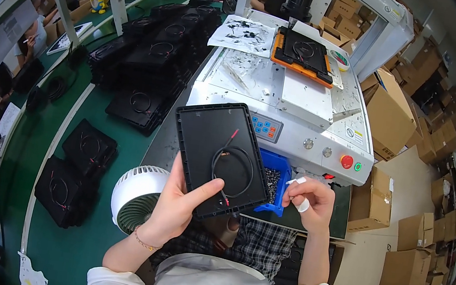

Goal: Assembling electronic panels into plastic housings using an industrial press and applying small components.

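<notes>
My left hand (178,200) grips a black plastic case (199,138) by its lower left edge, thumb on top near a coiled black cable (213,167) with red ends. The case is tilted in front of the white machine. My right hand (311,202) is held to the right of it, fingers curled and pinched, with white wraps on two fingers. Whatever the pinch may hold is too small to make out. Between the case and my right hand is a blue bin (283,162) of small metal parts, partly hidden by the case.
The white machine (234,99) bears an orange-edged fixture (300,73) with another black case, plus red and green buttons. Stacked black cases (139,103) and a white fan (138,188) stand left. Cardboard boxes (373,199) line the right. Other people sit at the far left.
</notes>
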Demonstrator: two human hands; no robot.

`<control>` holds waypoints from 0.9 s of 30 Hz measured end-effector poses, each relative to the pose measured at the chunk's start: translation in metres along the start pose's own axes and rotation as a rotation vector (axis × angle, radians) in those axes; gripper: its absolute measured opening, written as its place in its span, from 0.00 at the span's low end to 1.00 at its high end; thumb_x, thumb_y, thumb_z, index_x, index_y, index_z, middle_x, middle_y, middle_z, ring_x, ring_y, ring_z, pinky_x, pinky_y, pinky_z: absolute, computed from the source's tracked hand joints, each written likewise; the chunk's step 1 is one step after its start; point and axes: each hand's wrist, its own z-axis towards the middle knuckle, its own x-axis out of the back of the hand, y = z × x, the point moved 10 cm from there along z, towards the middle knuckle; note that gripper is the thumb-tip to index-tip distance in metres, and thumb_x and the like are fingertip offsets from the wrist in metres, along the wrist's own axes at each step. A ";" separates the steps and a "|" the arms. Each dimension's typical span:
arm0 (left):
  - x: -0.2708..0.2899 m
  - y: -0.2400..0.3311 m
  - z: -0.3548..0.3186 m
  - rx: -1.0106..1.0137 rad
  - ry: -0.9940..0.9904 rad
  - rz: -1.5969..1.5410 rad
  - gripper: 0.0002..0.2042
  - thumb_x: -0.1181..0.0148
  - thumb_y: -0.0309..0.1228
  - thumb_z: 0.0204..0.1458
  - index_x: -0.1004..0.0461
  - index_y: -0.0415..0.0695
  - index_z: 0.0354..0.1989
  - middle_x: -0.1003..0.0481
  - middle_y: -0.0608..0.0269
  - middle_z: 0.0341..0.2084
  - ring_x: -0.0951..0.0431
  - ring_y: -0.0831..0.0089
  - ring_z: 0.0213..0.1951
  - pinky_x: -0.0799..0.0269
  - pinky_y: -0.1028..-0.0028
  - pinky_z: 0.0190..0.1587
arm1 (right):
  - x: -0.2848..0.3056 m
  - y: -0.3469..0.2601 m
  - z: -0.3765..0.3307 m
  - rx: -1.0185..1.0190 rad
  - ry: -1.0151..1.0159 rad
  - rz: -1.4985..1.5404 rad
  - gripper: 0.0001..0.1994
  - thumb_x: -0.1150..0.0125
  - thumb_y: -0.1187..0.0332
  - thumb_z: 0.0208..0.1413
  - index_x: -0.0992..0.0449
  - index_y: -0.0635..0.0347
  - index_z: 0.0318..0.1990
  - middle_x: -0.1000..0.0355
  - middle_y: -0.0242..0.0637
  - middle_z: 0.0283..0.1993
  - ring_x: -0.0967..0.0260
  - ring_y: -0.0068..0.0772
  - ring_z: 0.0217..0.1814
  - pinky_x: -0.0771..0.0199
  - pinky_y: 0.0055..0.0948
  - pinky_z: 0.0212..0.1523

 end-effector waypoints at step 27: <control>-0.009 -0.028 -0.002 0.006 -0.088 0.108 0.32 0.39 0.19 0.53 0.48 0.41 0.65 0.35 0.61 0.56 0.33 0.75 0.57 0.35 0.73 0.58 | -0.081 -0.030 -0.004 0.272 -0.313 -0.819 0.16 0.28 0.73 0.39 0.17 0.54 0.40 0.25 0.31 0.33 0.28 0.32 0.33 0.28 0.28 0.33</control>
